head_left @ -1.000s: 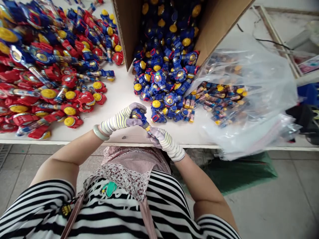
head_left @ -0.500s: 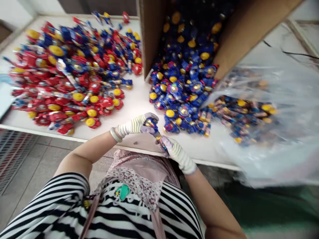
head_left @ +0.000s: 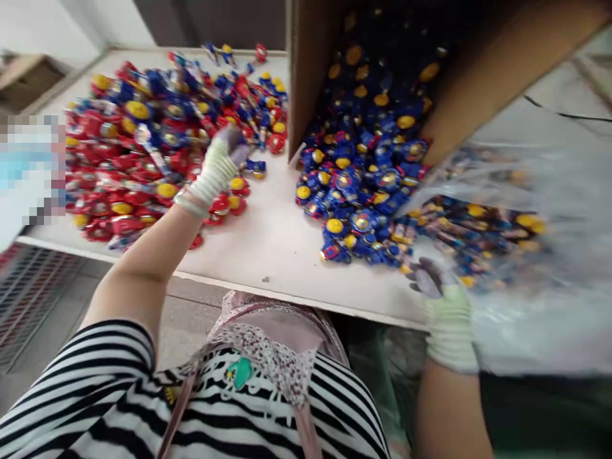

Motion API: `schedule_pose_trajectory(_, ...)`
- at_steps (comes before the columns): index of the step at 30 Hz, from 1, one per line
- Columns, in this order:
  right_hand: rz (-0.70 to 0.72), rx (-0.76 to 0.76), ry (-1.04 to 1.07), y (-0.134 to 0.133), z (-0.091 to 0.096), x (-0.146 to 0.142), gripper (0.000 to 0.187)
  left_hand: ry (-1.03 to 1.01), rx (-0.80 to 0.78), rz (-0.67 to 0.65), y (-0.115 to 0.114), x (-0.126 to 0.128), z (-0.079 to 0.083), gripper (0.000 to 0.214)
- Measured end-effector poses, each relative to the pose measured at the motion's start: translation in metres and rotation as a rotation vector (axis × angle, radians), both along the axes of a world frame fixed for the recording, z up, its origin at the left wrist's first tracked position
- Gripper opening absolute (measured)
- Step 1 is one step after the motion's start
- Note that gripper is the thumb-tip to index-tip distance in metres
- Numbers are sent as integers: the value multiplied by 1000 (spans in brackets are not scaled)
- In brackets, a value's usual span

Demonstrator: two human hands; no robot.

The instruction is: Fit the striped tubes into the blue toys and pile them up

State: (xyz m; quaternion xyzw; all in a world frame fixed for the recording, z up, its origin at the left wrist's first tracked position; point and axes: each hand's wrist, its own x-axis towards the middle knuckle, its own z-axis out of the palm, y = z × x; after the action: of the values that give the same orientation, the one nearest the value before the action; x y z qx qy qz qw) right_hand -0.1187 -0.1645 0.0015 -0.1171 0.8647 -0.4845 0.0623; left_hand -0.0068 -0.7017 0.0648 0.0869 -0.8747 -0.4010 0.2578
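My gloved left hand point(head_left: 220, 159) is stretched out over the right edge of a heap of red, blue and yellow toys point(head_left: 143, 140) on the white table point(head_left: 268, 242). Its fingertips are smeared, so I cannot make out whether they hold anything. At the table's front edge my gloved right hand point(head_left: 442, 306) rests by the mouth of a clear plastic bag point(head_left: 535, 242) of small blue and yellow parts point(head_left: 478, 223). Its fingers are blurred too. A pile of blue and yellow toys point(head_left: 358, 191) spills out of a tipped cardboard box point(head_left: 306, 76) between the hands.
The table's front edge runs just before my body. A metal floor grate point(head_left: 29, 293) lies at the lower left. A blurred-out patch point(head_left: 29, 166) covers the table's left end. A dark cable point(head_left: 564, 115) crosses the surface at the far right.
The hands were together at the table's front edge, holding a blue toy and a stick-like part. Now the left has swung out to the red heap and the right to the bag.
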Motion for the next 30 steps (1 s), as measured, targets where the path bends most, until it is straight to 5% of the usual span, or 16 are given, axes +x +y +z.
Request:
schedule_pose_trajectory(4,157,398,244,14,-14,-36,38,-157,-149,-606,176,-2,-48,40)
schedule_pose_trajectory(6,300,516,300,11,-20,-51,39,-228,-333,-674,236,-5,-56,46)
schedule_pose_trajectory(8,350,589,326,4,-25,-58,44,-328,-489,-599,268,-10,-61,49)
schedule_pose_trajectory(12,365,735,343,-5,-25,-54,50,-345,-420,-583,269,-3,-75,32)
schedule_pose_trajectory(16,355,876,354,-4,-18,-36,41,-324,229,-452,241,18,-89,44)
schedule_pose_trajectory(19,441,825,337,-10,-17,-17,34,-309,763,-299,230,23,-93,49)
schedule_pose_trajectory(21,461,772,286,-17,-18,-3,34,-245,984,-273,228,21,-91,53)
schedule_pose_trajectory(27,558,328,249,-54,-5,47,40,-243,997,-361,230,26,-78,55)
schedule_pose_trajectory(30,629,340,282,-77,10,61,39,-234,831,-367,232,32,-68,46)
